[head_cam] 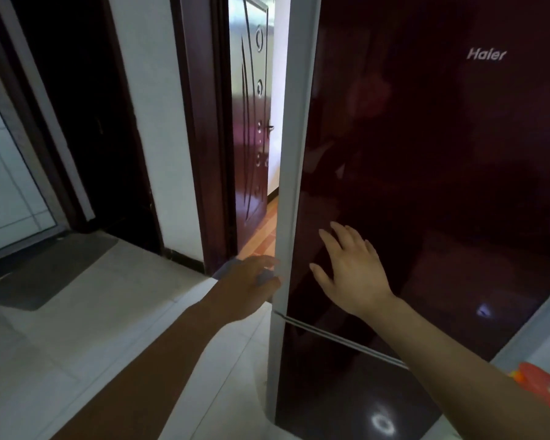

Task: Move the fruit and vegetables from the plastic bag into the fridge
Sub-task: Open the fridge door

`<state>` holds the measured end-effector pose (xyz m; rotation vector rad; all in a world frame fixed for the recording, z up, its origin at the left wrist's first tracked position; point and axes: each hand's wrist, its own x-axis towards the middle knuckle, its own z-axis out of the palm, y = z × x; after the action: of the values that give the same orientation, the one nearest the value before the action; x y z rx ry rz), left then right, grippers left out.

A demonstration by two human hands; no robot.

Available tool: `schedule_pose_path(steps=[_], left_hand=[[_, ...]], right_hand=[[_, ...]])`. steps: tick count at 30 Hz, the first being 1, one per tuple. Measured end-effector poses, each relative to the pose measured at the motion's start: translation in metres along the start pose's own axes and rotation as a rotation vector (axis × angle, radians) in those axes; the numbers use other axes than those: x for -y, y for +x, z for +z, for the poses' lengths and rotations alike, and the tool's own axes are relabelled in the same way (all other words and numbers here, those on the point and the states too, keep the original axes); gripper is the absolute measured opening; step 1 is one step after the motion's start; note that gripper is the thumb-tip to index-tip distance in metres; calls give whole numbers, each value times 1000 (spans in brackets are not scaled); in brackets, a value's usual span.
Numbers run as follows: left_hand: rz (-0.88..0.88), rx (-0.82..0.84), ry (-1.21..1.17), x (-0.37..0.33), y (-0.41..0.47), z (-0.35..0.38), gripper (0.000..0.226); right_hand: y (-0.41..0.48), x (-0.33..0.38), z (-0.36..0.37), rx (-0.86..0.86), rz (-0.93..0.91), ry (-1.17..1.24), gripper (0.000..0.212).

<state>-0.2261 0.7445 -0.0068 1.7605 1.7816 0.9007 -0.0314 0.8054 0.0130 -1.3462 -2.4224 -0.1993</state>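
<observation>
Down at the lower right corner, a red plastic bag (543, 385) poked into view, its contents too cut off to make out. Right in front stood the fridge (442, 185), dark red and glossy (lamp glare on the lower door (346, 392)), both doors shut, with a thin silver seam (340, 337) running between them. And there was the right hand (353, 274), fingers straight and spread, flat against the upper door's front just above that seam, gripping nothing. The left hand (251, 287) sat beside it at the fridge's grey side edge (294, 154), fingers loosely extended with their tips against the edge; they were blurred, and no clasp showed. To the left of that edge lay open pale tiled floor (124, 328), with a grey mat (45, 274) lying farther out by a glass door (10, 185). Beyond, a white wall (153, 122) met a dark-framed doorway, and a carved brown door (251, 128) stood ajar over a wooden floor. High on the fridge, a Haier logo (486, 54).
</observation>
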Motion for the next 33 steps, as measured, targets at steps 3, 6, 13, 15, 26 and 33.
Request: schedule_pose_path(steps=[3, 6, 13, 15, 26, 33], left_hand=[[65, 6, -30, 2, 50, -15, 41], [158, -47, -41, 3, 97, -29, 43], [277, 12, -201, 16, 181, -52, 60], [338, 77, -215, 18, 195, -54, 57], [428, 213, -379, 35, 210, -38, 62], [389, 195, -354, 31, 201, -41, 72]], right_hand=[[31, -3, 2, -106, 44, -25, 64], [61, 2, 5, -213, 123, -30, 65], [100, 8, 28, -324, 342, -130, 72], [106, 6, 37, -311, 395, -132, 74], [111, 9, 52, -328, 468, -110, 78], [111, 8, 53, -324, 457, -118, 79]])
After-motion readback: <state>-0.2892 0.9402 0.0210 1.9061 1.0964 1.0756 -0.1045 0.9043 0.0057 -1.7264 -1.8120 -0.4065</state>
